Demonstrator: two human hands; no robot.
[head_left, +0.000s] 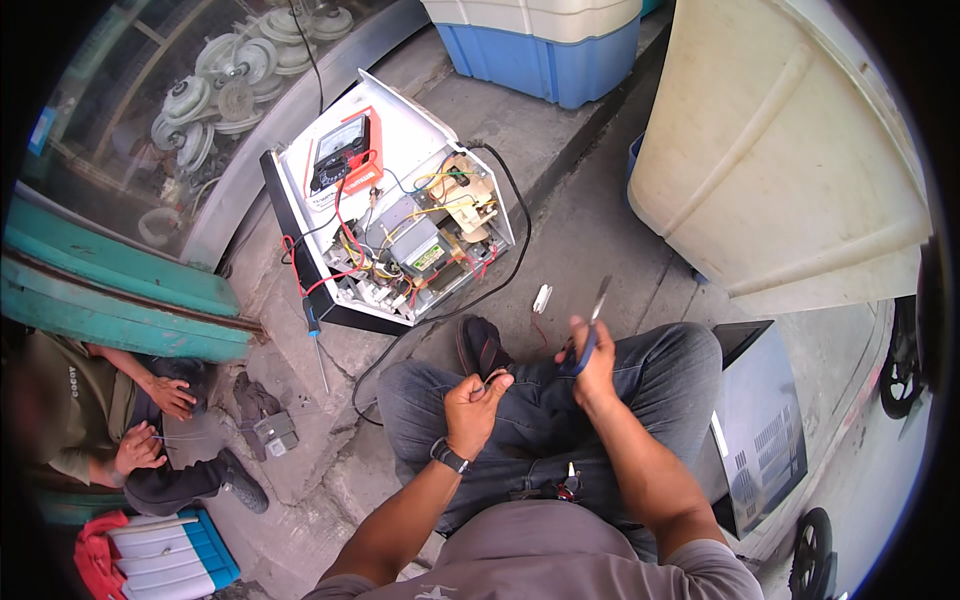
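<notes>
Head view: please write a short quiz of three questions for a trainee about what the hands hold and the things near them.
1. True or false: the right hand holds blue-handled pliers.
2. Where does the red multimeter lie? A) on the ground B) on the opened white appliance C) on the lap
3. Fill in: the blue-handled screwdriver lies on the ground to the person's ____ of the left hand.

Key: 1 true; 2 B; 3 left. The left hand pinches something small, too small to identify.
</notes>
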